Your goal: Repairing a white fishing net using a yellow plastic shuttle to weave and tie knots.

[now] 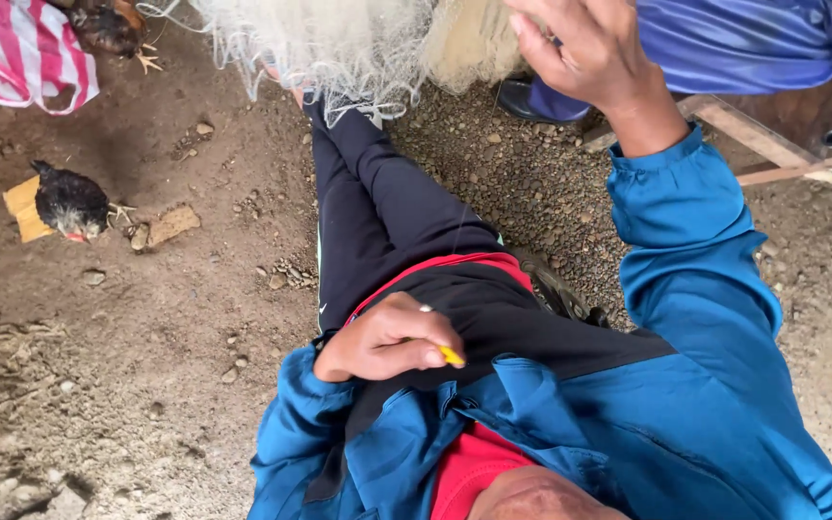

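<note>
White net (339, 39) hangs over the knee at the top. Right hand (585, 48) is raised beside it, fingers bent; whether it grips mesh I cannot tell. Left hand (387, 342), near the chest, is closed around a yellow needle (451, 355). It seems a mending stitch; the next pass needs the needle brought up to the mesh. A black chick (69, 202) pecks far aside, not in the way

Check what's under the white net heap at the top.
The net drapes over the black-trousered leg, covering its foot; dirt ground lies around it. Whatever else is beneath stays hidden.
</note>
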